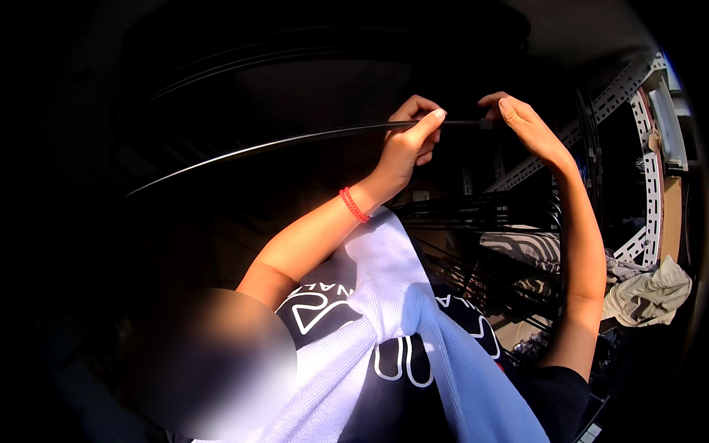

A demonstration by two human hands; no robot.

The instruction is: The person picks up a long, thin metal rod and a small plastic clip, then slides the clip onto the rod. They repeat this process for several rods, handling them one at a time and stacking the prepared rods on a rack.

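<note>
A long, thin, dark strip point(295, 136) bows across the view, its left part catching the light. My left hand point(408, 144), with a red cord bracelet point(354, 204) on the wrist, pinches it between thumb and curled fingers near its right end. My right hand point(528, 131) is at that end, fingers bent down towards a small dark piece point(486, 124) on the strip. Shadow hides part of the right fingers, but they appear closed on the strip's end.
Perforated metal shelf rails point(651, 199) stand at the right. Several dark thin rods or strips point(473, 214) lie behind my arms. A crumpled beige cloth point(650, 299) sits beside my right elbow. A light scarf-like knitted garment point(402, 310) hangs knotted on my chest. Deep shadow covers the left.
</note>
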